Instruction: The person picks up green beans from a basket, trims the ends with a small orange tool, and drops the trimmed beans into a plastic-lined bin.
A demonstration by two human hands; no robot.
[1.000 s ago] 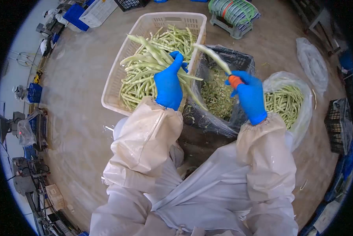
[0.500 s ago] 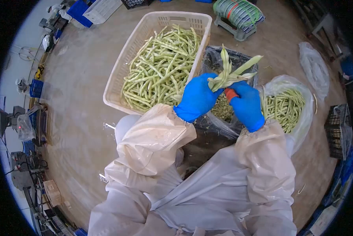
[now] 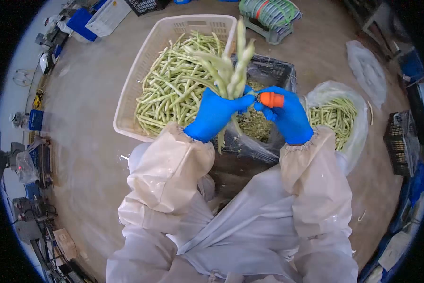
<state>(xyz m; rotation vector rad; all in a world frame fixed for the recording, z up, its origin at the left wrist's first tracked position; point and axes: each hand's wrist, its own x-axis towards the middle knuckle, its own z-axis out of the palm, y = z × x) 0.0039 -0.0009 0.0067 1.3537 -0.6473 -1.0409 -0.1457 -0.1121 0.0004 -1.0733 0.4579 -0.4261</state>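
My left hand (image 3: 215, 114), in a blue glove, is closed round a bunch of green beans (image 3: 236, 75). Long pods stick up above the fist, and a pod end hangs below it. My right hand (image 3: 293, 118), gloved in blue too, has an orange thumb cover (image 3: 272, 99) on its thumb. Its thumb and fingers come together right beside my left thumb; I cannot tell what is pinched there. Below both hands, a dark plastic-lined crate (image 3: 287, 78) contains green scraps (image 3: 255, 126).
To the left, a pale crate (image 3: 127, 101) is heaped with green beans (image 3: 174, 85). A clear bag (image 3: 360, 134) with more beans (image 3: 335, 115) stands at right. Farther off are a strapped bundle (image 3: 271, 14) on a stool, an empty-looking plastic bag (image 3: 366, 70) and a black crate (image 3: 398, 144).
The held beans have swung from leaning right to pointing up. My left hand has moved slightly left, and the orange thumb cover now faces the camera. The whole view has shifted a little.
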